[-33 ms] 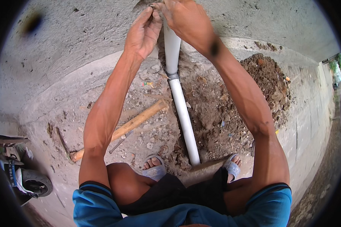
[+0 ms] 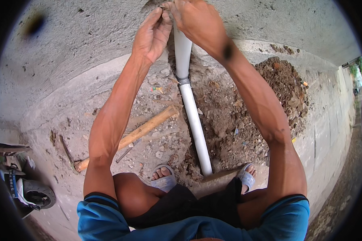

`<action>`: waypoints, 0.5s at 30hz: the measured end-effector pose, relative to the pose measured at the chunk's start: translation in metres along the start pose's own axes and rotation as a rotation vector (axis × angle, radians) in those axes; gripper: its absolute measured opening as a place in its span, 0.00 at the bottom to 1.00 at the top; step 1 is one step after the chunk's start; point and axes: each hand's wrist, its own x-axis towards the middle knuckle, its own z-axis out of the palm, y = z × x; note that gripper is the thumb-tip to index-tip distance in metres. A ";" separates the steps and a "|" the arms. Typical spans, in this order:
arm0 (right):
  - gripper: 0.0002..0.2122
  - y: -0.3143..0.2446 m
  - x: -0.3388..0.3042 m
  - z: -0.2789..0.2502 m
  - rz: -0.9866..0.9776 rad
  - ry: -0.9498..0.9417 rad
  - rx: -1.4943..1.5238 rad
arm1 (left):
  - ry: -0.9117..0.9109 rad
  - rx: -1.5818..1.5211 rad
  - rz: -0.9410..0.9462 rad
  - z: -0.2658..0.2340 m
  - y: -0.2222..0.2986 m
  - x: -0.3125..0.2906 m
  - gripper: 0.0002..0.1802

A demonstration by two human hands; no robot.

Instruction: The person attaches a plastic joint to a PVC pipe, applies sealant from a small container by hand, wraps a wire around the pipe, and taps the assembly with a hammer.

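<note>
At the top edge both hands are raised to the rough grey wall, close together at the upper end of a pale grey pipe [image 2: 183,52]. My left hand [image 2: 153,35] has thumb and fingers drawn together, palm turned inward. Beside it my right hand [image 2: 199,22] is closed, its fingertips meeting the left ones. Whatever sits between the fingertips is too small and hidden to make out. Below, the upright pipe meets a grey joint [image 2: 184,80], and a white pipe [image 2: 196,128] runs from there along a dug trench toward my feet.
Left of the trench lies a pickaxe-like tool with a wooden handle [image 2: 142,130], partly behind my left arm. A heap of dug soil [image 2: 283,82] rises on the right. A short board [image 2: 221,175] lies by my right foot. A parked motorbike [image 2: 34,194] stands far left.
</note>
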 end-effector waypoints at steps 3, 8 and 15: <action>0.09 -0.006 0.003 -0.007 0.017 0.014 0.080 | -0.002 0.013 -0.002 -0.004 0.002 0.000 0.08; 0.09 -0.005 -0.001 -0.011 -0.077 0.112 0.213 | -0.016 -0.006 -0.014 -0.014 0.003 0.003 0.08; 0.11 -0.005 0.000 0.002 0.065 0.011 0.042 | -0.003 -0.043 -0.037 -0.010 0.004 0.003 0.09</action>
